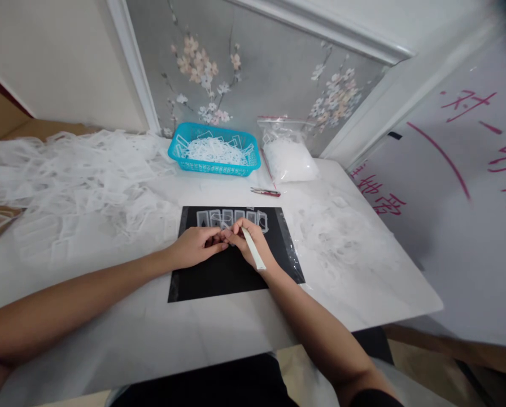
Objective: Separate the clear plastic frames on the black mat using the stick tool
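My left hand [196, 246] and my right hand [249, 243] meet fingertip to fingertip over a black mat [219, 277] on the white table [193, 333]. My right hand is closed round a thin white stick-like tool [253, 249] that slants back toward my wrist. My left hand's fingers are curled and pinched on a small clear piece I cannot make out. A row of several clear plastic frame pieces [231, 217] lies along the mat's far edge, just beyond my fingers.
A blue basket [193, 155] of white pieces stands at the back. Beside it lies a clear bag [287, 158] of white bits, with small red-handled snips [265, 192] in front. Heaps of clear plastic webbing [66, 169] cover the left; a whiteboard [456, 186] leans right.
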`<state>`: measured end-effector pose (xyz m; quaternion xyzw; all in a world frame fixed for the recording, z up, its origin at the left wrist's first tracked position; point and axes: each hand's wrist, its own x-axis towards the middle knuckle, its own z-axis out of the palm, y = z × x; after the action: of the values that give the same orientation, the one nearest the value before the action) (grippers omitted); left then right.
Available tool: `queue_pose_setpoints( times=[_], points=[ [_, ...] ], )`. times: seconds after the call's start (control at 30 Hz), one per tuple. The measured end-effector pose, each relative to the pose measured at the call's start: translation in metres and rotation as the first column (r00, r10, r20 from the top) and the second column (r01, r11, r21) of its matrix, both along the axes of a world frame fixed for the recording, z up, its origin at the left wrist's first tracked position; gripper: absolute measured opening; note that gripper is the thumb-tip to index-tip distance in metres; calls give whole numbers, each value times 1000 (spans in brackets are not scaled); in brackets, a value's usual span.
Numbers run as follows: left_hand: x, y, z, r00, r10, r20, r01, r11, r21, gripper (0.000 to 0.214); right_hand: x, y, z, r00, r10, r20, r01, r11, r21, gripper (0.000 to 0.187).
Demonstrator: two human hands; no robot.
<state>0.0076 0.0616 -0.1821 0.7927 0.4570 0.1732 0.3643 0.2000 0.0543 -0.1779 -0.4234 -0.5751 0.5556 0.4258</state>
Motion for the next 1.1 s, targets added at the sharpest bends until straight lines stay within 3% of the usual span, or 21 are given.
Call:
queue_pose_setpoints(
  times=[0.3,1.1],
  points=[
    [0,-1,3,1000,-17,22,17,1000,-11,29,0,0,2,996,-38,78,37,999,8,32],
    [-1,1,-2,999,-30,21,30,1000,8,31,0,0,2,999,-24,49,24,1000,-3,29]
  ],
)
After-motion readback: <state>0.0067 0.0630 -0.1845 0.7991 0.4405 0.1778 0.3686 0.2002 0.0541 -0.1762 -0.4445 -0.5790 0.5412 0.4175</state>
